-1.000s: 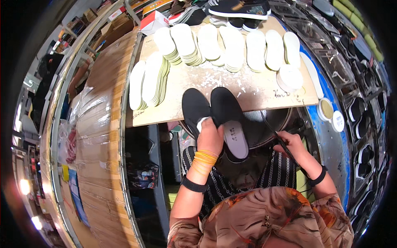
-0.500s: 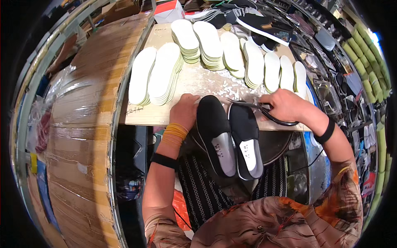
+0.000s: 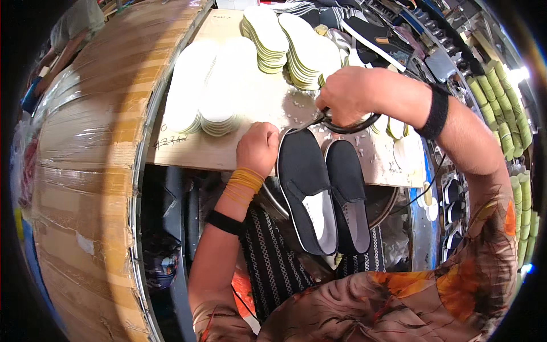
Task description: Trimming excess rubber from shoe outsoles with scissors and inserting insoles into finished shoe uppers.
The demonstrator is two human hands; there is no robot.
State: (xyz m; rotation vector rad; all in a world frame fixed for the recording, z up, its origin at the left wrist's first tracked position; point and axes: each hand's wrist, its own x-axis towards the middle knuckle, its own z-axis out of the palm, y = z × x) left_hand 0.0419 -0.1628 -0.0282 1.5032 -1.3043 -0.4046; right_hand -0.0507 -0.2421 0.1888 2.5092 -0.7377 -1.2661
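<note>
Two black slip-on shoes hang side by side over the table edge, toes up. The left shoe (image 3: pixel 306 162) shows a white insole, and the right shoe (image 3: pixel 346 171) a grey one. Beside the left shoe's toe, my left hand (image 3: pixel 257 149) is closed, its thumb side against the shoe; its fingertips are hidden. My right hand (image 3: pixel 346 96) grips scissors (image 3: pixel 354 129) with dark loop handles. The metal blades point left and lie across the top of the left shoe's toe. Small white scraps (image 3: pixel 364 149) are strewn around the shoes.
Stacks of white insoles (image 3: pixel 223 122) cover much of the wooden board (image 3: pixel 268 102). More shoes (image 3: pixel 373 40) are piled behind it. A large taped carton (image 3: pixel 97 171) borders the left side. Rolled green bundles (image 3: pixel 504 108) stand at the right. A round dark rim (image 3: pixel 393 208) sits under the shoes.
My right hand has swung up and left with the scissors, bringing the blades to the left shoe's toe. The brighter insole now shows in the left shoe instead of the right.
</note>
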